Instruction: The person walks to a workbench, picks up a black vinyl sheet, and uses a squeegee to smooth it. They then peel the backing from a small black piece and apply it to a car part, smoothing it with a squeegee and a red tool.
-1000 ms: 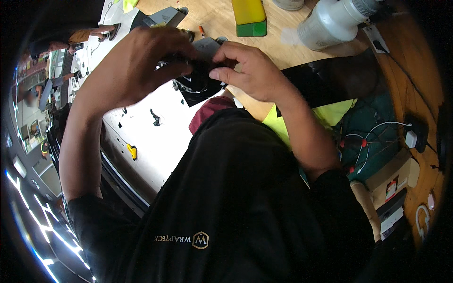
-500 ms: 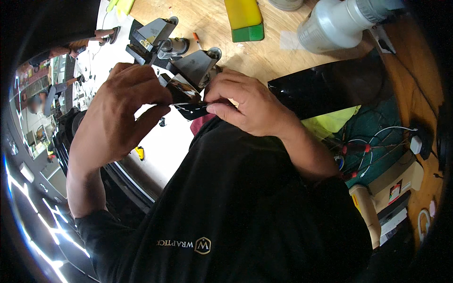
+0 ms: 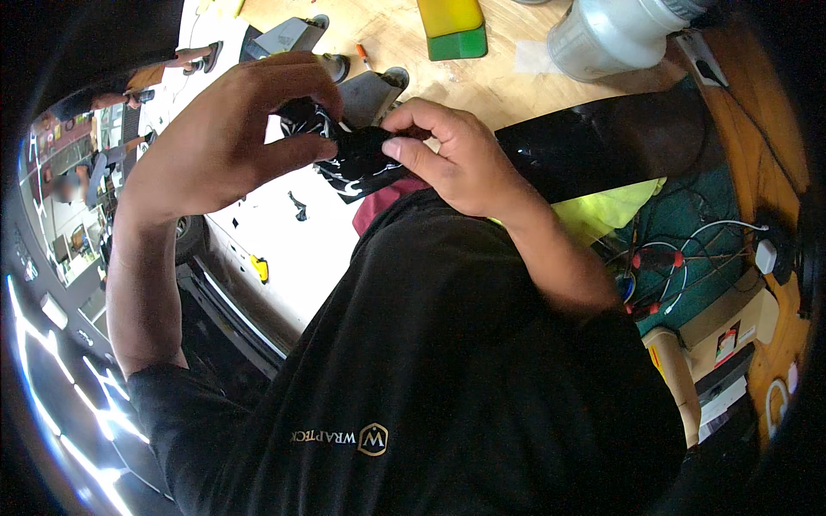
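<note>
Hands both up at one glossy black film piece (image 3: 361, 159), just off the worktop (image 3: 516, 103) past its left edge, in front of the person's shirt. Right hand (image 3: 456, 159): narrow pinch, thumb and forefinger on the film's right end. Left hand (image 3: 228, 133): thumb and fingers curled round the bunched left end, gap between the tips; can't tell how firm that grip is. Film looks creased, shiny, crumpled at the middle; anything inside it can't be made out.

Near the worktop's left edge, just beyond the hands: grey bracket (image 3: 370, 93). Orange marker (image 3: 363, 56) farther back. Wide black strip (image 3: 602, 142) along the near edge toward the right corner, yellow-green cloth (image 3: 615, 211) under it.

Risks, my judgement: film could fold onto itself and stick if one side is tacky, mostly from the ends being brought together. Uneven pull between the two hands could stretch or tear it. A slack left grip might let that end flop against the bracket or the shirt. If both let go, it may drop to the white floor (image 3: 258, 215) among black scraps (image 3: 298, 206).
</note>
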